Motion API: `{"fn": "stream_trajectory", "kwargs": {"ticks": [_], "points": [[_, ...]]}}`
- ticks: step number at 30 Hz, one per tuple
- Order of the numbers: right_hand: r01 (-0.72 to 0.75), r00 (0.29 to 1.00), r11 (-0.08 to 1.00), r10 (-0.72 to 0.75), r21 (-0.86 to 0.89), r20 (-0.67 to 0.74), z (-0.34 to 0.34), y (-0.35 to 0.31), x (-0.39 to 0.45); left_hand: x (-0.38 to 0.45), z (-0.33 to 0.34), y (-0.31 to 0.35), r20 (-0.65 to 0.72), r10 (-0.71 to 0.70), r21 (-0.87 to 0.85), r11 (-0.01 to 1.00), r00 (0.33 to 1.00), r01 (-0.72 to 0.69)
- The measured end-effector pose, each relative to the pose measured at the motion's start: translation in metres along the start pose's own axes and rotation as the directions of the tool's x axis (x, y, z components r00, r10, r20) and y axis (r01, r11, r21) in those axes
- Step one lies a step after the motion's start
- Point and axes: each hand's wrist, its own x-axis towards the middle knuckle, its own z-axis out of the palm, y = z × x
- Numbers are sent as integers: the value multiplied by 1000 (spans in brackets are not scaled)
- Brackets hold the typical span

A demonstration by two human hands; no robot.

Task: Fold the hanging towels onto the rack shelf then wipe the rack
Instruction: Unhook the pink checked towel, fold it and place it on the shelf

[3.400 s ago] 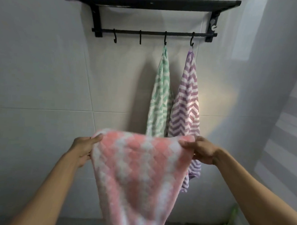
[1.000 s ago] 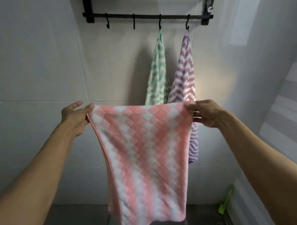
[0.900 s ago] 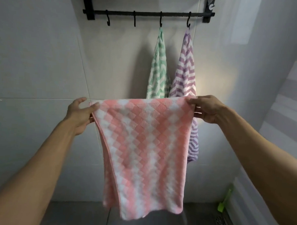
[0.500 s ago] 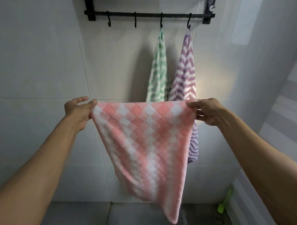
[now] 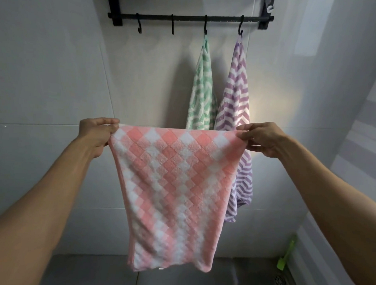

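Pink checked towel (image 5: 176, 191) held up mid-air, hanging flat before wall. Left hand (image 5: 97, 134) pinching top left corner, right hand (image 5: 262, 139) pinching top right. Behind, green towel (image 5: 203, 89) and purple towel (image 5: 238, 97) hanging from hooks on black rack (image 5: 188, 18).

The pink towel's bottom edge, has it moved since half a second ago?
Yes. The pink towel then trailed to a point low on the right; now it hangs straight down, its hem level just above the floor, top edge at the same wall grout line.

One head-worn view faces the tiled wall (image 5: 45, 71) closely, angled slightly downward.
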Motion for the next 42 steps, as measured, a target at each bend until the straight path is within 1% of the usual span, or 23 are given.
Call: {"fn": "stream_trajectory", "kwargs": {"ticks": [3,7,9,10,13,17,21,26,28,30,31,32,33,34,35,36,37,38,39,40,41,42], "points": [[-1,999,1000,2,-31,34,-1,-3,1,1,-2,-1,48,-4,29,1000,999,2],[-16,997,997,22,-76,72,-3,-3,0,-7,-7,1,257,-14,46,999,966,2],[-15,996,995,23,-100,83,-5,-2,1,-7,-9,0,327,-31,133,991,944,-14],[-6,996,993,17,-119,93,-6,-1,1,-6,-10,-2,339,-39,201,979,940,-32],[44,992,976,-17,-213,127,-6,-1,1,-2,-8,-9,307,-33,391,916,951,-94],[72,992,932,-30,-356,123,-2,2,3,-1,-4,-18,215,34,527,837,976,-145],[93,991,912,-45,-401,127,0,7,4,-10,2,-16,146,84,583,798,986,-155],[133,988,887,-83,-442,129,2,11,9,-9,0,-16,138,166,622,753,976,-216],[125,987,884,-63,-451,151,2,9,10,-9,-3,-15,141,178,637,736,974,-227],[127,982,875,-43,-467,186,2,0,10,-4,-8,-7,147,196,623,743,970,-245],[151,979,881,-69,-449,194,1,-8,9,2,-11,1,158,212,594,759,964,-265],[185,973,904,-115,-386,198,-2,-19,8,10,-15,12,173,230,536,794,958,-288],[220,965,938,-168,-270,201,-5,-29,7,15,-18,23,189,237,430,853,953,-297],[239,955,965,-212,-111,209,-10,-37,7,18,-21,31,214,219,281,919,952,-275],[217,947,975,-221,40,234,-13,-38,7,16,-22,34,257,179,134,967,950,-219],[177,942,980,-197,96,274,-12,-31,7,10,-21,29,312,114,60,988,943,-139],[152,938,988,-154,33,309,-7,-15,6,3,-16,15,352,53,72,994,934,-83],[114,944,989,-78,-95,321,0,10,5,-7,-12,-8,355,-11,121,992,935,-34],[80,951,971,-7,-225,309,6,39,5,-17,-9,-33,326,-70,159,987,943,19],[44,956,952,48,-302,289,11,69,4,-27,-7,-57,288,-129,174,981,949,81],[0,957,947,93,-322,273,15,88,0,-34,-7,-75,258,-176,164,977,950,136],[-38,959,955,118,-295,257,18,98,-5,-36,-8,-85,243,-214,143,973,946,183]]}}
